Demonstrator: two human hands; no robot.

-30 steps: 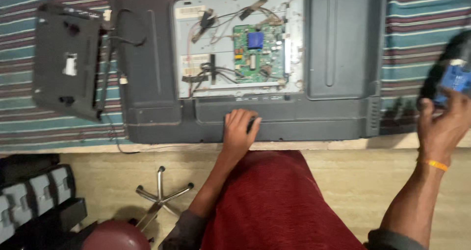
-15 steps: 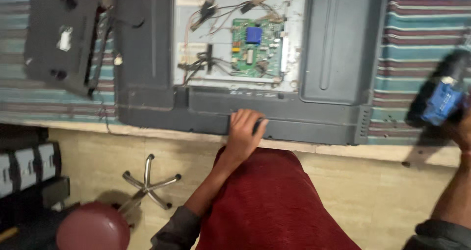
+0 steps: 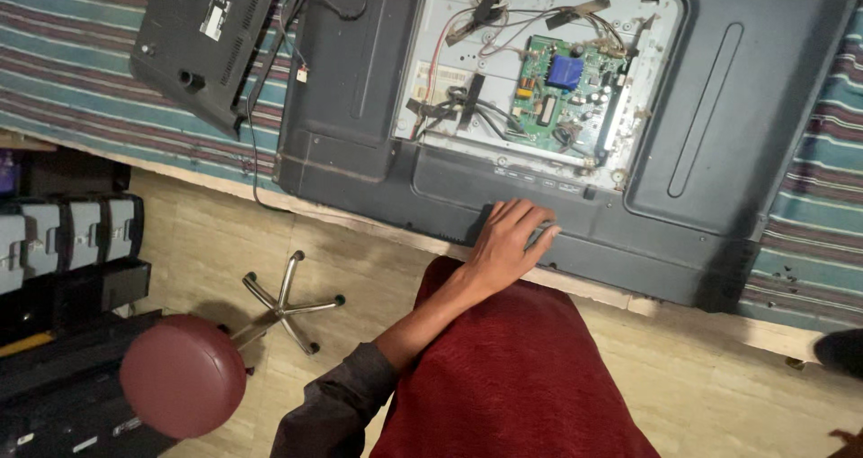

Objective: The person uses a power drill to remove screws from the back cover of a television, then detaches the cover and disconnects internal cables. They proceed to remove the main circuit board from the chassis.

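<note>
A person's left hand [image 3: 508,242] lies flat, palm down and fingers spread, on the lower edge of a large dark grey television [image 3: 719,143] that rests face down across the upper middle and right of the frame; the hand grips nothing. The right hand is out of view. The television's back has an open panel showing a green circuit board [image 3: 562,89] and loose wires [image 3: 467,35] on pale metal. The set lies on a striped blue and maroon cloth [image 3: 81,71] covering a table. At the upper left, a smaller dark cover [image 3: 202,40] lies tilted beside the television. A red cloth [image 3: 512,368] over the person's lap fills the lower middle. On the tiled floor at lower left stands a round maroon stool [image 3: 182,374] with chrome legs, near dark boxes [image 3: 63,242].
</note>
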